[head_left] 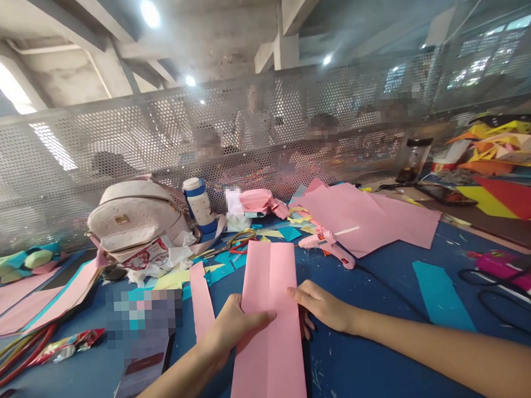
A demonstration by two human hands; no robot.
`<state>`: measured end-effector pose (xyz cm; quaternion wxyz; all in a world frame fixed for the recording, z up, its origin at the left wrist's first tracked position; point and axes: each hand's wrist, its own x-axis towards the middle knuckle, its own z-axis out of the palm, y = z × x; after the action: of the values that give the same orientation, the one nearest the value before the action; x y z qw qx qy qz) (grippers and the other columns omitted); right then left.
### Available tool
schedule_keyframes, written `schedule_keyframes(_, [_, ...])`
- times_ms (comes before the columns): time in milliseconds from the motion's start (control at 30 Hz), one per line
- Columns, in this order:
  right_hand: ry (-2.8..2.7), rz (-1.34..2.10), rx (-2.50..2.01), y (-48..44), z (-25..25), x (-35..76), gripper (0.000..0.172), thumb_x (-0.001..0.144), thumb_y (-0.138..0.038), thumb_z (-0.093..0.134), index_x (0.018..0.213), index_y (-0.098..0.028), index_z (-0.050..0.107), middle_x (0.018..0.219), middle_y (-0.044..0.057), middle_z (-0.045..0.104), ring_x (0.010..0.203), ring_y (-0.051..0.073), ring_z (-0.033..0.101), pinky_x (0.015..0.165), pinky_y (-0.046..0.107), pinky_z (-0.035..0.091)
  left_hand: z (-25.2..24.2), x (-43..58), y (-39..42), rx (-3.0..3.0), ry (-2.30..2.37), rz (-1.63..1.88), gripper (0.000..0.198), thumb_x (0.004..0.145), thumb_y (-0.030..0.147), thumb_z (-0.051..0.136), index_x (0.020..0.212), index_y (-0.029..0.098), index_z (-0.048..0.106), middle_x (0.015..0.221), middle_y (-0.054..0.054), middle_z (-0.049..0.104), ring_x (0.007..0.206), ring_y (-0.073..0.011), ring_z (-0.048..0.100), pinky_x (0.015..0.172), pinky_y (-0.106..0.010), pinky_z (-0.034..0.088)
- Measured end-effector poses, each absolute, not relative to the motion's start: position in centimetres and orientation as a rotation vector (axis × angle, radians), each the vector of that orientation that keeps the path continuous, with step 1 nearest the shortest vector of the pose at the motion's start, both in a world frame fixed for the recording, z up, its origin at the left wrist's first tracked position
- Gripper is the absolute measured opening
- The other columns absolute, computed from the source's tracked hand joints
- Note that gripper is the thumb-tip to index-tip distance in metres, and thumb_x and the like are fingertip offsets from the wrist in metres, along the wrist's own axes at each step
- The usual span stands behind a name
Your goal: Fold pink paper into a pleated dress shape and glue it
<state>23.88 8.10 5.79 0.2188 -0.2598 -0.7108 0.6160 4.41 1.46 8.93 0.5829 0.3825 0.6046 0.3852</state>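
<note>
A long pink sheet of paper (269, 275) with lengthwise creases is held between my two hands above the blue table. My left hand (231, 326) grips its left edge, thumb lying flat on top and fingers hidden beneath. On the opposite edge, my right hand (320, 305) pinches the paper with the thumb on top and fingers curled under. A narrow pink paper strip (202, 298) lies just left of the sheet. Beyond my right hand rests a pink glue gun (326, 243), its dark cord trailing over the table.
A phone (144, 357) lies left of my arm. Behind are a backpack (137, 219), a bottle (199, 205), scissors (241, 241) and paper scraps. Large pink sheets (367, 215) and a blue paper piece (443, 294) lie right. A perforated metal screen (157, 133) closes the table's back; people sit beyond it.
</note>
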Motion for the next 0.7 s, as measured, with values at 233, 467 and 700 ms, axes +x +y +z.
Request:
schedule_keyframes(233, [-1.874, 1.663, -0.796, 8.5, 5.8, 23.8, 0.062, 0.084, -0.071, 0.048, 0.058, -0.015, 0.059, 0.054, 0.004, 0.063, 0.043, 0.014, 0.055, 0.043, 0.024, 0.040, 6.9, 4.2, 1.4, 0.879, 1.425, 0.963, 0.041, 0.054, 0.033, 0.091, 0.081, 0.012, 0.068, 0.078, -0.013, 0.075, 0.068, -0.0277, 0.073, 0.054, -0.028, 0.056])
schedule_keyframes(467, [-1.857, 1.611, -0.786, 8.9, 5.2, 23.8, 0.065, 0.085, -0.071, 0.046, 0.056, -0.014, 0.059, 0.053, 0.005, 0.062, 0.041, 0.013, 0.053, 0.043, 0.024, 0.040, 7.8, 4.6, 1.0, 0.926, 1.496, 0.990, 0.026, 0.056, 0.026, 0.088, 0.068, 0.016, 0.066, 0.066, -0.006, 0.073, 0.061, -0.0235, 0.069, 0.050, -0.026, 0.052])
schedule_keyframes(700, [-1.789, 1.573, -0.862, 9.5, 4.6, 23.8, 0.059, 0.079, -0.072, 0.055, 0.060, -0.016, 0.055, 0.056, 0.001, 0.059, 0.044, 0.013, 0.054, 0.046, 0.025, 0.041, 7.5, 3.4, 1.4, 1.012, 1.505, 0.996, 0.030, 0.051, 0.021, 0.089, 0.056, 0.019, 0.060, 0.050, 0.002, 0.061, 0.047, -0.0152, 0.056, 0.038, -0.021, 0.035])
